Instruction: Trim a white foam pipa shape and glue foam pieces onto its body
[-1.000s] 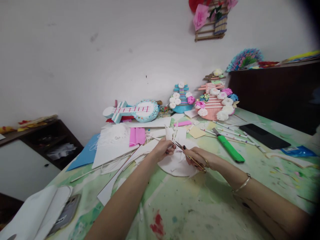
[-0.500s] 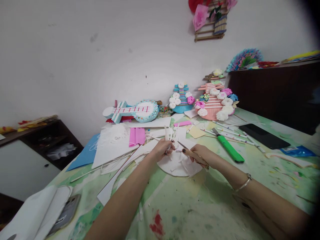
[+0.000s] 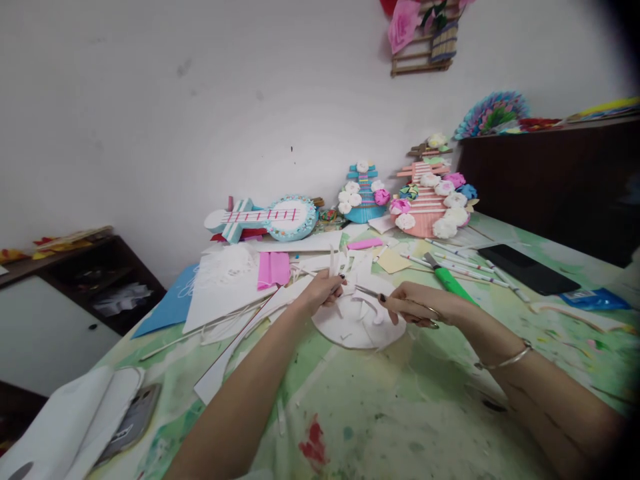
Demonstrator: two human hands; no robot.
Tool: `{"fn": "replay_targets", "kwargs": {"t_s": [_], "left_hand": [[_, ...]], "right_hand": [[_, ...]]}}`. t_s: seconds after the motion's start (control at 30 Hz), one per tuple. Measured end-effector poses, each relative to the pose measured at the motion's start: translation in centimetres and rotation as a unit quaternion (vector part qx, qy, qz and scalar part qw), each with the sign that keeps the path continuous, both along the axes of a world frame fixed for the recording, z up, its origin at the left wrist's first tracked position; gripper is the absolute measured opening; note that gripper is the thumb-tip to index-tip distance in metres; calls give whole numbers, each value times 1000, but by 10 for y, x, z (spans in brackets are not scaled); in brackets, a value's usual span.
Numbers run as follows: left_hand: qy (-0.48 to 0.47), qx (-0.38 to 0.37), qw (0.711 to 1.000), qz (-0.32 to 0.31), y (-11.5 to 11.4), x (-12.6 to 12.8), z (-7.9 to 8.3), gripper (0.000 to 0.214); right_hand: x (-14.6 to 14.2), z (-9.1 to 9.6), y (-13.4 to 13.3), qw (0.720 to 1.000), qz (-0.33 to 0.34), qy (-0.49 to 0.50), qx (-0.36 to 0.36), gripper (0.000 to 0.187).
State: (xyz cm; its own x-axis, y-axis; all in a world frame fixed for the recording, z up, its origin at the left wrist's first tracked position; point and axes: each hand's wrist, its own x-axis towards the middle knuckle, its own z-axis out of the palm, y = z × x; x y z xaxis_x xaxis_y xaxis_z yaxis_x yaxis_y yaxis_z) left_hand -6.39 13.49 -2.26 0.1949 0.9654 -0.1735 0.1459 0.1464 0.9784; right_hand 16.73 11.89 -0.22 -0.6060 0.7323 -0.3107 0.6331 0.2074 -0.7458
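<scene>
"What lies around the person?"
"A paint-stained green table (image 3: 380,413) before a pale wall (image 3: 150,120), with a cabinet (image 3: 43,327) to the left and dark furniture (image 3: 545,180) to the right."
"And the hands?"
"The right hand (image 3: 413,305) grips scissors (image 3: 368,291) over a white disc (image 3: 347,339) on the table; the left hand (image 3: 325,290), closed, pinches a white strip (image 3: 332,262) near the blades."

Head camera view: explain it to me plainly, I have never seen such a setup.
There is no machine here: a camera worn on a person's head looks forward and down at their bare hands. The right hand holds scissors, blades pointing toward the left hand, which pinches a white strip. Beneath lies a white disc with scraps on it. Also on the stained table are a green cutter, a dark phone and, toward the wall, model string instruments.
</scene>
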Motion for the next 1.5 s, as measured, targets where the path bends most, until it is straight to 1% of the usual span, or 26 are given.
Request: {"fn": "replay_targets", "kwargs": {"t_s": [0.07,0.13,0.2,0.27,0.37,0.43,0.6,0.7,0.77,0.87,0.97,1.07,1.2,1.27,1.37,1.5], "left_hand": [[14,-1,1000,-8,0,-1,2,8],[30,-10,999,-18,0,-5,5,9],[49,-30,998,-36,0,-10,8,9],[72,-51,995,-47,1,-17,13,10],[104,-71,991,-45,1,-26,20,11],[120,-82,988,-53,1,-30,25,11],[145,-103,980,-94,-7,-30,36,12],[166,-114,974,-104,-11,-28,39,12],[180,-121,971,-105,-13,-27,40,14],[193,-132,966,-110,-13,-26,41,18],[196,-137,964,-113,-12,-27,41,21],[191,-129,968,-103,-10,-32,40,18],[178,-112,975,-74,-6,-36,38,16],[166,-105,978,-69,-5,-36,37,19],[137,-111,980,-91,-6,-32,36,22],[95,-147,974,-144,-7,-25,34,20]], "right_hand": [[-3,-3,2,999,-46,21,1,67],[-7,-5,2,995,-85,35,-27,69],[-11,-5,0,992,-102,44,-59,69],[-14,-4,-3,993,-89,42,-67,68],[-17,-3,-7,997,-59,29,-43,69],[-18,-3,-8,998,-55,27,-34,69],[-23,-6,-8,998,-63,22,-16,63],[-24,-7,-8,998,-57,0,-10,60],[-24,-8,-9,999,-41,-15,-10,61],[-24,-12,-9,999,-28,-12,-20,63],[-23,-17,-6,998,-56,-12,-35,63],[-20,-22,-2,996,-79,11,-42,64],[-16,-25,0,989,-82,59,-105,67],[-16,-24,-3,984,-56,81,-146,70],[-20,-22,-10,978,-15,114,-174,70],[-28,-19,-16,981,-24,122,-151,69]]}}
